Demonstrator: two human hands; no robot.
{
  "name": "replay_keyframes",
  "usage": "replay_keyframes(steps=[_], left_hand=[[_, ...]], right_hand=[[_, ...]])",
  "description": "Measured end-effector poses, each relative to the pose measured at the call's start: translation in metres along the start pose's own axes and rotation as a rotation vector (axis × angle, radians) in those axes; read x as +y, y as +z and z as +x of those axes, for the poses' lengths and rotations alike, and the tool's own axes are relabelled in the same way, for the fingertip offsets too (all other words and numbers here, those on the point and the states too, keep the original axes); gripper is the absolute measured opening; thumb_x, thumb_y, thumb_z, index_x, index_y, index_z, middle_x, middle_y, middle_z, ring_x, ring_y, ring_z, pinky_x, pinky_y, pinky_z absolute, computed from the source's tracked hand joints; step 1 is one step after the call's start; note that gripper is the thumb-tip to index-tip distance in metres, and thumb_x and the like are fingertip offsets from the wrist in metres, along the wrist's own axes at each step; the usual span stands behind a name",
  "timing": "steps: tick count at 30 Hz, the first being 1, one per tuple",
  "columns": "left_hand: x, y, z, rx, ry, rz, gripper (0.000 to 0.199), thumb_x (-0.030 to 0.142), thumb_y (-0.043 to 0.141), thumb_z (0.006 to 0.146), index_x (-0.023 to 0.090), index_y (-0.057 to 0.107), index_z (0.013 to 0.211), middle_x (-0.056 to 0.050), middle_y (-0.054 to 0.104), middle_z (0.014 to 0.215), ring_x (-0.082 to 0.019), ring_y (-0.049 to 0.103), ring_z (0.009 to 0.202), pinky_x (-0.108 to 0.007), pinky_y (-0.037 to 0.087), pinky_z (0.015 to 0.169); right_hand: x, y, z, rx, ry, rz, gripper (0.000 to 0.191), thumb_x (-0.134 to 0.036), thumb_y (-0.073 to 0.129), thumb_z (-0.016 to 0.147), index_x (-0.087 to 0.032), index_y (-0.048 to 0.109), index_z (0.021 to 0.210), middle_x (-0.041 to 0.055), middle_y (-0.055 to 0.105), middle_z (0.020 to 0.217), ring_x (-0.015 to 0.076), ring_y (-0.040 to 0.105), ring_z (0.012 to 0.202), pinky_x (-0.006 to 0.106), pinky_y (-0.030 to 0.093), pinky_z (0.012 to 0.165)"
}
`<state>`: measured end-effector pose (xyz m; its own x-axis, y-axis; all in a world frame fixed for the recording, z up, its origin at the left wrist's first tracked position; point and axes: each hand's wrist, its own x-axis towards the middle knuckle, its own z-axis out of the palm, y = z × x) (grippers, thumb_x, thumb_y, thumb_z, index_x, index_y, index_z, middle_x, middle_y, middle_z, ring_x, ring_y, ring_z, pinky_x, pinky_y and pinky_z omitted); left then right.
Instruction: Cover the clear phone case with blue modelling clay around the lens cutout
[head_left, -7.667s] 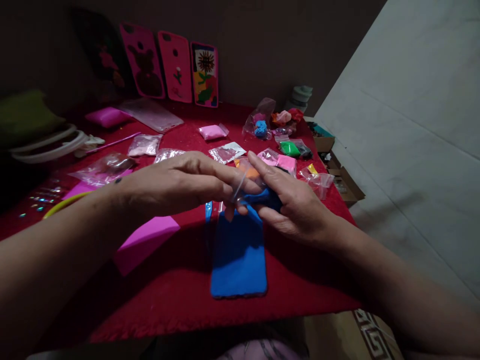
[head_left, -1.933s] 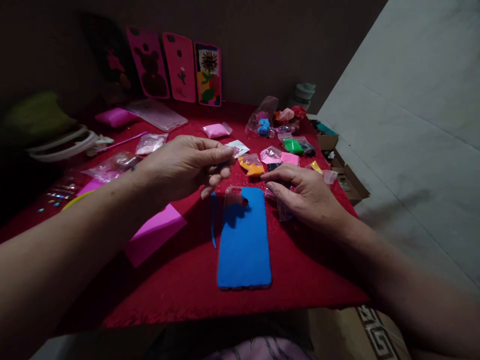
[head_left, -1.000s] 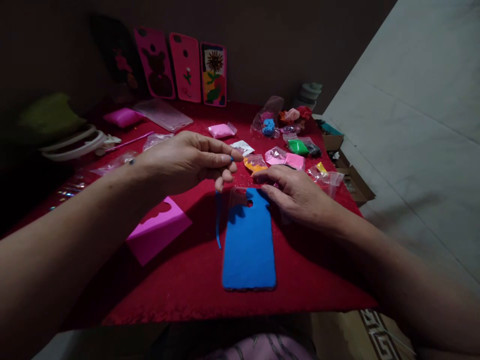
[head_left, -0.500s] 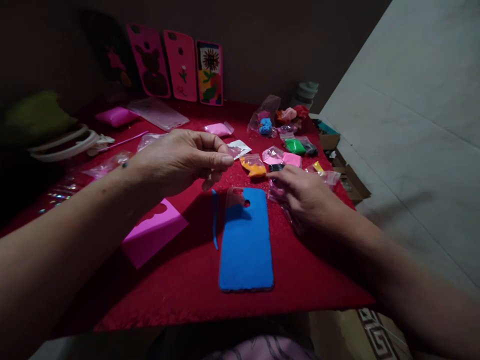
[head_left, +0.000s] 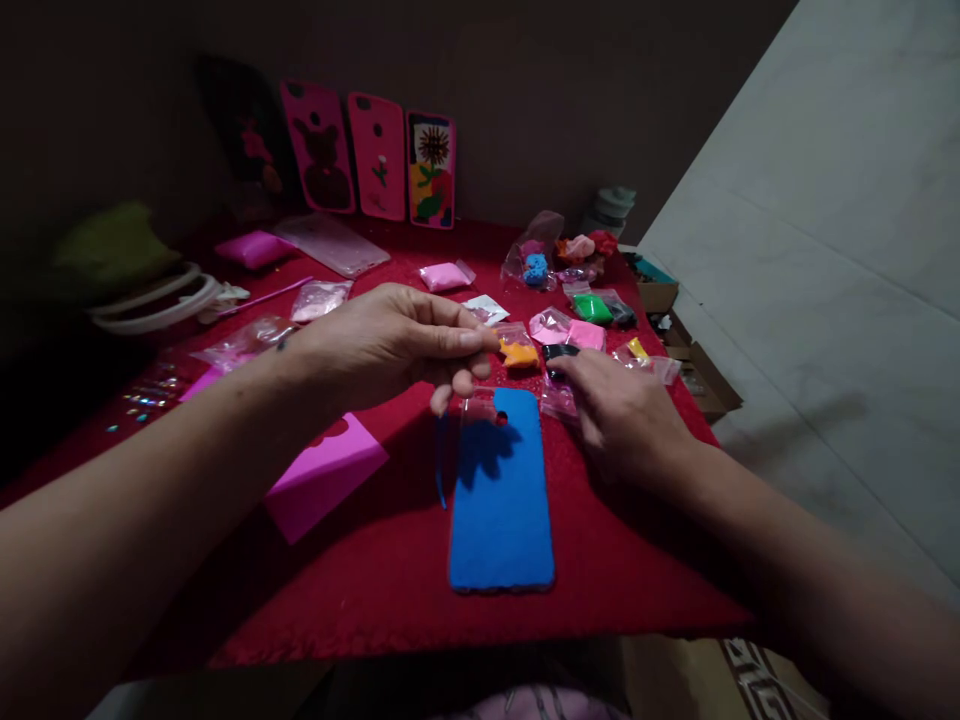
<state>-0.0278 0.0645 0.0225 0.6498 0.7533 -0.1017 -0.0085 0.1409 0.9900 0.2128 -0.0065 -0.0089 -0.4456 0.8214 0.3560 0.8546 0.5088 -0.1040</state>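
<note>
My left hand [head_left: 409, 345] hovers above the top left of a phone case [head_left: 502, 520]. Thumb and forefinger are pinched together; whether anything is between them I cannot make out. Their tips are next to a small bag of orange clay [head_left: 519, 353]. The phone case lies flat, coated in blue clay except for a clear upper left corner. A thin blue clay strip [head_left: 440, 470] lies beside its left edge. My right hand [head_left: 619, 400] has its fingers closed at a small glossy black packet [head_left: 559, 352], over a clear plastic bag [head_left: 557, 400] with pink in it.
Decorated phone cases [head_left: 377, 160] lean on the back wall. Bags of green clay [head_left: 592, 307] and pink clay [head_left: 586, 335] lie at the right. A folded magenta card [head_left: 330, 475] is under my left forearm. Cardboard boxes [head_left: 697, 370] stand beyond the table's right edge.
My left hand has moved right, closer to the orange clay bag, its lower fingers now over the top of the blue strip. My right hand stays at the black packet. The view has shifted slightly.
</note>
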Motion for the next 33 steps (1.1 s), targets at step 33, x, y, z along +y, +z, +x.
replay_keyframes(steps=[33], left_hand=[[-0.018, 0.043, -0.009, 0.316, 0.393, 0.842, 0.025, 0.016, 0.075, 0.07, 0.019, 0.06, 0.09, 0.007, 0.059, 0.062, -0.01, 0.054, 0.055, -0.024, 0.039, 0.054]], right_hand=[[-0.034, 0.001, 0.023, 0.002, 0.493, 1.347, 0.016, -0.026, 0.078, 0.077, -0.015, 0.067, 0.074, -0.0028, 0.063, 0.068, 0.0072, 0.054, 0.058, 0.019, 0.042, 0.053]])
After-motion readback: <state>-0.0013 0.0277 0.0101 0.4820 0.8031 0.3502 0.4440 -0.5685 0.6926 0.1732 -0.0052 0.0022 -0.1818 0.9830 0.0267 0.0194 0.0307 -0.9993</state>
